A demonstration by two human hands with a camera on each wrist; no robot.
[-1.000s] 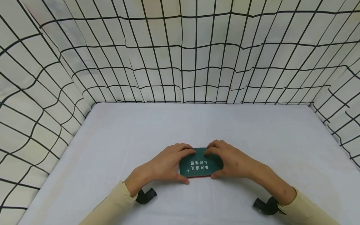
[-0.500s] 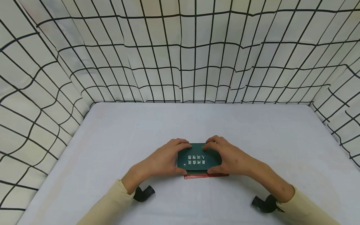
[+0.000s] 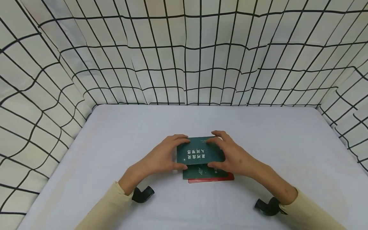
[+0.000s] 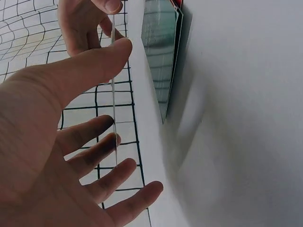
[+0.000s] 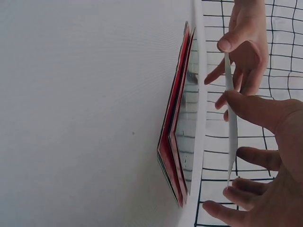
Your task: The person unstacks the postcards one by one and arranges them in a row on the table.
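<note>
In the head view, a dark green card (image 3: 198,142) with white characters is held flat between both hands. My left hand (image 3: 161,156) pinches its left end, thumb at the near edge and fingers at the far edge. The right hand (image 3: 235,156) grips the right end the same way. Both wrist views catch this thin card edge-on, raised off the pile beneath. Below it lie another green card (image 3: 201,172) bearing a small white drawing and a red piece (image 3: 211,180) sticking out under that. From the right wrist view, the lower stack (image 5: 173,127) looks like folded covers.
A white cloth-covered table (image 3: 138,124) spreads around the cards. Behind it and along both sides stands a white wall with black grid lines (image 3: 201,70). Black wrist-worn devices (image 3: 143,194) sit by the cream sleeves (image 3: 107,207).
Both hands have carried the top green card up and away toward the far side, slightly left. The lower green card and red piece, earlier covered, now show beneath it.
</note>
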